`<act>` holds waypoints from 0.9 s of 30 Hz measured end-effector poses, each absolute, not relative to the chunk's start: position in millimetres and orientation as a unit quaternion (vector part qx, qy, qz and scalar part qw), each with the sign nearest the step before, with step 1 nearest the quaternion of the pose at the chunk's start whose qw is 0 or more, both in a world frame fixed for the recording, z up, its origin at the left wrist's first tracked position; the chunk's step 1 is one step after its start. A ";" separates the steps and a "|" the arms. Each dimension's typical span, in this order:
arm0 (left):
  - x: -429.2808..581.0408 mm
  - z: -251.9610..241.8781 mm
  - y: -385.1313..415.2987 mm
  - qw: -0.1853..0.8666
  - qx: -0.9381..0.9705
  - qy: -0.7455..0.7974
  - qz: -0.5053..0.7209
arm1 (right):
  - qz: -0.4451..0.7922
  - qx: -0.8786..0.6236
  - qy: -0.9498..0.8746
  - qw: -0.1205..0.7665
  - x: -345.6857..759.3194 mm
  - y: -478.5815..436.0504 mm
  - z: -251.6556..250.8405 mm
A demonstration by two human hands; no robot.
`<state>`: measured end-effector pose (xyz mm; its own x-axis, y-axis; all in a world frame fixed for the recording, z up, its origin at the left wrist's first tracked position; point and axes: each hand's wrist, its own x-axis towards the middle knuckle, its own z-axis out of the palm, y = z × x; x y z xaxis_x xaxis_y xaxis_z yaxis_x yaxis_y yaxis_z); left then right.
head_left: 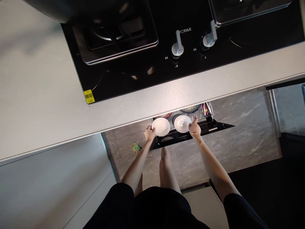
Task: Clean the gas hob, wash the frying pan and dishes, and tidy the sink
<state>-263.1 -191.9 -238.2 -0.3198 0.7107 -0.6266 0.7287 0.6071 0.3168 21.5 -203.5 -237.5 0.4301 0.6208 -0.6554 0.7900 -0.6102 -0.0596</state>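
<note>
My left hand (149, 133) grips the rim of a white bowl (161, 127) from its left side, the thumb over the edge. At the right, my right hand (194, 128), with a thin bracelet on the wrist, is closed on the rim of a second white bowl (182, 123). Its index finger points away from the bowl. Both bowls are over a pulled-out drawer with a glossy black front (221, 126). Behind them, a blue-rimmed dish (191, 109) and a reddish dish (166, 115) are partly hidden under the counter edge.
Above the drawer runs a pale countertop (143, 101) with a black gas hob (133, 74) and two knobs. A large dark pan (71, 9) sits on the left burner. Colourful packets (206, 109) stand at the drawer's right end. My legs are close to the drawer front.
</note>
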 end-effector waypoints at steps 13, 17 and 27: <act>-238.8 -199.8 -188.1 0.531 0.349 0.752 0.177 | -0.430 0.775 0.463 -0.010 42.4 -213.2 -208.0; -210.5 -179.5 -180.1 0.569 0.362 0.708 0.210 | -0.462 0.755 0.454 -0.101 29.2 -211.9 -192.4; -156.2 -172.5 -159.9 0.550 0.416 0.709 0.151 | -0.515 0.719 0.427 -0.187 51.3 -209.4 -201.6</act>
<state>-156.2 -159.9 -172.5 -0.0499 0.7557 -0.6530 0.4234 0.6082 0.6715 51.3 -209.4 -201.6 0.1041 0.8069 -0.5815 0.4217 -0.5653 -0.7089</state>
